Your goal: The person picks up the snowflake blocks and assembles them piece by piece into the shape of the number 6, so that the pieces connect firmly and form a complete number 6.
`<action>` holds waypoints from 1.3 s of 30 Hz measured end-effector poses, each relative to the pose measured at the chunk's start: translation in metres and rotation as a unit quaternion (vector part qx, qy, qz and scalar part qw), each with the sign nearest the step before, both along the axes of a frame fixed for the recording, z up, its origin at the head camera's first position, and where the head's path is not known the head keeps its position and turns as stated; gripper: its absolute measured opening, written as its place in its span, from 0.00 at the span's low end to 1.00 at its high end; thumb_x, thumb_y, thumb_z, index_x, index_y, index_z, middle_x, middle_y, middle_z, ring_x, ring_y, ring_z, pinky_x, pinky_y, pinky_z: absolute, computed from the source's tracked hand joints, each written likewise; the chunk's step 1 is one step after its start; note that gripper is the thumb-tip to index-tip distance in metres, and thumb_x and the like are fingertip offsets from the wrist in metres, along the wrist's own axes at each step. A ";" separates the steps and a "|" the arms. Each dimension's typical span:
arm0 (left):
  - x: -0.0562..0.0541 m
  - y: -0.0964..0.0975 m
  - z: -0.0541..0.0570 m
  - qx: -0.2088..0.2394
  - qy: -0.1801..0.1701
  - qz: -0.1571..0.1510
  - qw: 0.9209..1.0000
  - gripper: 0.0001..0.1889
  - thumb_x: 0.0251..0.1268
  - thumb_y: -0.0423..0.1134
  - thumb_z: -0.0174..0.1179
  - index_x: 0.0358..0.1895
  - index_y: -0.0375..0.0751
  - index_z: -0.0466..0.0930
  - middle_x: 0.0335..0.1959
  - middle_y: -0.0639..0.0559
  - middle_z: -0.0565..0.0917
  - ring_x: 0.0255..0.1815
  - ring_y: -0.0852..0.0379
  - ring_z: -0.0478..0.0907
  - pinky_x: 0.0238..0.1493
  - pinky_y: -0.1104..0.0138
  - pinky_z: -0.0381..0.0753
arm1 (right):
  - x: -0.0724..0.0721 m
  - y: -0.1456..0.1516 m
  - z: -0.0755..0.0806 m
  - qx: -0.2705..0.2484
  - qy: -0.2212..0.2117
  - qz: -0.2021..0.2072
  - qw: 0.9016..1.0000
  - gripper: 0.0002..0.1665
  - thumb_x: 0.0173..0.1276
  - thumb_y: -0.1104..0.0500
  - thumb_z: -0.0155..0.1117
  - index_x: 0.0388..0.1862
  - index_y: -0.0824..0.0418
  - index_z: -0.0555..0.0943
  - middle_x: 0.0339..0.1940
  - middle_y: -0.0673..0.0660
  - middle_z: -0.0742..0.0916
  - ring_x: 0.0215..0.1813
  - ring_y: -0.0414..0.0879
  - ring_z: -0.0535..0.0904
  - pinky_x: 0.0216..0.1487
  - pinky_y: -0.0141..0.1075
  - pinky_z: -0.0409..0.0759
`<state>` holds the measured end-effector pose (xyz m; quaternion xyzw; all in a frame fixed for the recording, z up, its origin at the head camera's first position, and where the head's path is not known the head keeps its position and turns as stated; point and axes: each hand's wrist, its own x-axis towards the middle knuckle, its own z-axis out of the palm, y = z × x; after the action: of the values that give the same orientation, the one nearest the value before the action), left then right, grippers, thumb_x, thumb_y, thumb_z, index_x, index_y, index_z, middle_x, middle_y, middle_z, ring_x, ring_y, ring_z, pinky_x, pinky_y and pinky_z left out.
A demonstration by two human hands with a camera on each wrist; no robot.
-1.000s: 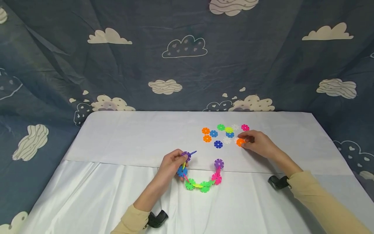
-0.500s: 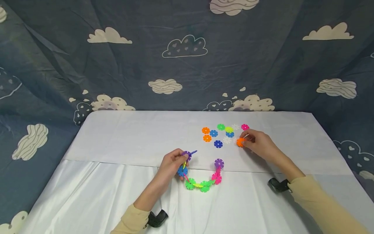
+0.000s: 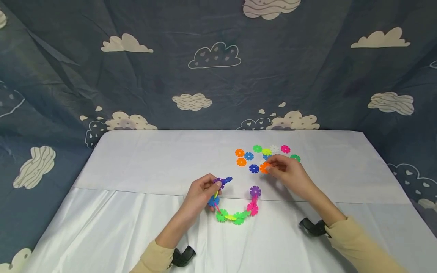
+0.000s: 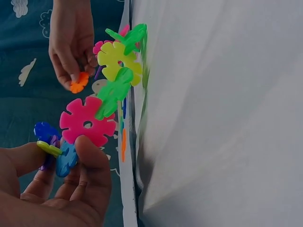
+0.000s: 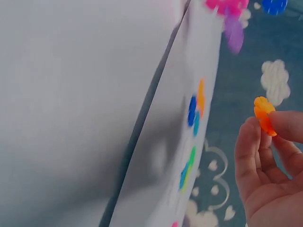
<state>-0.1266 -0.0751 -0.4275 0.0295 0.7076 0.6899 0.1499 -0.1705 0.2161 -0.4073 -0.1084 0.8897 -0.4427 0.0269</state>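
A curved chain of interlocked snowflake discs [image 3: 239, 218] hangs from my left hand [image 3: 201, 193], whose fingers and thumb grip its upper left end. Purple, yellow and blue discs are at that end, with a dark blue disc [image 3: 227, 180] jutting right. In the left wrist view the chain's pink disc [image 4: 87, 123] stands just beyond the fingertips. My right hand [image 3: 291, 175] pinches an orange snowflake disc [image 3: 264, 167] between thumb and fingers, above the table and apart from the chain. The right wrist view shows that orange disc [image 5: 264, 116] nearly edge-on.
Loose snowflake discs lie on the white table [image 3: 153, 163] behind the hands, among them orange [image 3: 239, 152], dark blue [image 3: 254, 168], pink [image 3: 285, 149] and green [image 3: 295, 157] ones. Some are partly hidden by the right hand. A dark cloud-patterned cloth [image 3: 218, 87] hangs behind the table.
My right hand has lifted the orange disc and moved left with it, uncovering a green disc at the right. The left hand has barely moved; the dark blue disc at its end has turned slightly.
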 end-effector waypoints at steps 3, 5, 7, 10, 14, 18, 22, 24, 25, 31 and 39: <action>0.002 0.000 0.002 -0.007 0.011 -0.003 1.000 0.10 0.73 0.41 0.58 0.40 0.35 0.77 0.36 0.35 0.81 0.21 0.55 0.70 0.21 0.69 0.75 | 0.008 -0.012 0.003 -0.039 -0.006 0.015 0.999 0.11 0.69 0.65 0.64 0.49 0.60 0.81 0.42 0.54 0.86 0.43 0.54 0.84 0.44 0.31 0.82; 0.003 0.000 0.003 -0.011 0.013 -0.004 1.000 0.10 0.72 0.41 0.58 0.40 0.36 0.78 0.36 0.35 0.81 0.21 0.55 0.70 0.21 0.69 0.75 | 0.013 -0.020 0.005 -0.060 -0.011 0.026 0.998 0.11 0.69 0.65 0.64 0.50 0.59 0.81 0.42 0.54 0.86 0.42 0.56 0.84 0.44 0.32 0.82; 0.005 0.000 0.005 -0.014 0.015 -0.003 1.000 0.10 0.72 0.41 0.59 0.40 0.36 0.78 0.37 0.35 0.81 0.22 0.55 0.70 0.21 0.69 0.75 | 0.018 -0.029 0.007 -0.078 -0.017 0.036 0.996 0.11 0.69 0.65 0.65 0.49 0.59 0.81 0.40 0.55 0.86 0.41 0.57 0.84 0.44 0.33 0.82; 0.006 0.000 0.006 -0.014 0.018 -0.004 1.000 0.09 0.72 0.41 0.59 0.40 0.37 0.78 0.37 0.34 0.81 0.22 0.55 0.70 0.21 0.69 0.75 | 0.024 -0.041 0.009 -0.097 -0.025 0.051 0.994 0.10 0.69 0.63 0.65 0.49 0.58 0.81 0.40 0.55 0.86 0.42 0.58 0.84 0.44 0.34 0.83; 0.007 0.000 0.007 -0.016 0.024 -0.008 1.000 0.09 0.72 0.41 0.59 0.40 0.37 0.79 0.37 0.34 0.81 0.24 0.55 0.69 0.21 0.69 0.75 | 0.027 -0.054 0.011 -0.116 -0.027 0.067 0.991 0.10 0.70 0.62 0.65 0.49 0.57 0.82 0.40 0.55 0.86 0.42 0.59 0.84 0.44 0.36 0.83; 0.007 -0.001 0.007 -0.015 0.026 -0.013 0.999 0.09 0.72 0.41 0.58 0.41 0.37 0.78 0.37 0.35 0.81 0.25 0.55 0.70 0.21 0.68 0.75 | 0.029 -0.062 0.010 -0.113 -0.021 0.077 0.990 0.10 0.69 0.63 0.65 0.48 0.56 0.82 0.40 0.53 0.86 0.40 0.58 0.84 0.42 0.40 0.84; 0.008 0.000 0.007 -0.010 0.022 -0.016 1.000 0.09 0.72 0.41 0.58 0.41 0.36 0.78 0.38 0.34 0.81 0.25 0.55 0.70 0.21 0.68 0.75 | 0.030 -0.066 0.008 -0.105 -0.017 0.081 0.991 0.11 0.69 0.66 0.65 0.48 0.56 0.82 0.39 0.52 0.86 0.38 0.57 0.84 0.41 0.43 0.84; 0.007 0.000 0.007 -0.008 0.024 -0.016 1.000 0.09 0.72 0.40 0.58 0.40 0.36 0.78 0.37 0.34 0.81 0.25 0.56 0.70 0.21 0.68 0.74 | 0.031 -0.068 0.008 -0.106 -0.014 0.081 0.991 0.11 0.68 0.67 0.65 0.48 0.56 0.82 0.39 0.53 0.85 0.38 0.57 0.84 0.40 0.41 0.84; 0.007 0.000 0.007 -0.008 0.026 -0.016 0.999 0.09 0.72 0.39 0.59 0.40 0.36 0.78 0.37 0.34 0.81 0.24 0.56 0.70 0.20 0.68 0.74 | 0.031 -0.069 0.008 -0.106 -0.011 0.081 0.991 0.12 0.68 0.68 0.65 0.48 0.56 0.82 0.39 0.53 0.85 0.38 0.57 0.84 0.40 0.40 0.84; 0.007 0.001 0.005 -0.017 0.049 -0.009 0.999 0.08 0.71 0.38 0.59 0.37 0.36 0.79 0.34 0.34 0.80 0.21 0.56 0.68 0.17 0.67 0.72 | 0.031 -0.075 0.009 -0.059 0.051 0.102 0.992 0.15 0.64 0.71 0.67 0.45 0.54 0.84 0.40 0.47 0.85 0.40 0.46 0.84 0.43 0.34 0.83; 0.006 0.003 0.002 -0.017 0.038 -0.008 0.999 0.10 0.74 0.40 0.56 0.41 0.35 0.75 0.35 0.35 0.83 0.24 0.56 0.72 0.22 0.67 0.75 | 0.026 -0.076 0.005 -0.070 0.040 0.090 0.993 0.15 0.65 0.69 0.67 0.48 0.56 0.83 0.43 0.49 0.85 0.41 0.48 0.84 0.42 0.33 0.83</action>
<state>-0.1211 -0.0725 -0.4252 0.0586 0.7239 0.6752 0.1292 -0.1448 0.1397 -0.4025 -0.2073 0.8436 -0.4949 0.0230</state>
